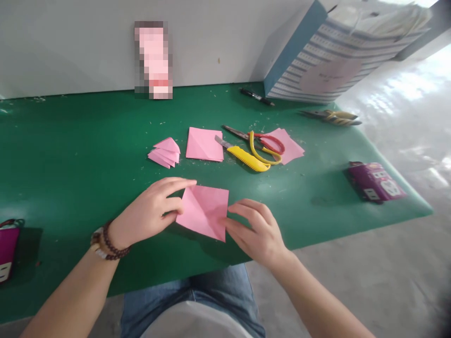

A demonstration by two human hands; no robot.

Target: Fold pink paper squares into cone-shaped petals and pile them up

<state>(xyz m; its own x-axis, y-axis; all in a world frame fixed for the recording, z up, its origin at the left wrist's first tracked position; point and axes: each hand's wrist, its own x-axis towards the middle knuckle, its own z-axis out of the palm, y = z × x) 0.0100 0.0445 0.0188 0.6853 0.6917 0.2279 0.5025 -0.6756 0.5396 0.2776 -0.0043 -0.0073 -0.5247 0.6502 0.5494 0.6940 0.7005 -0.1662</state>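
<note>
Between my hands is a square of pink paper with a diagonal crease, raised a little off the green table. My left hand grips its left edge, thumb and fingers at the side and the index finger along the top corner. At the right edge, my right hand pinches the paper between thumb and fingers. Just beyond lie a stack of pink paper squares and several folded pink paper pieces. Scissors with red and yellow handles rest to the right, partly over more pink paper.
On the green table are a black pen, pliers and a purple box. A striped paper bag stands at the back right. Another purple object lies at the left edge. Small paper scraps are scattered about.
</note>
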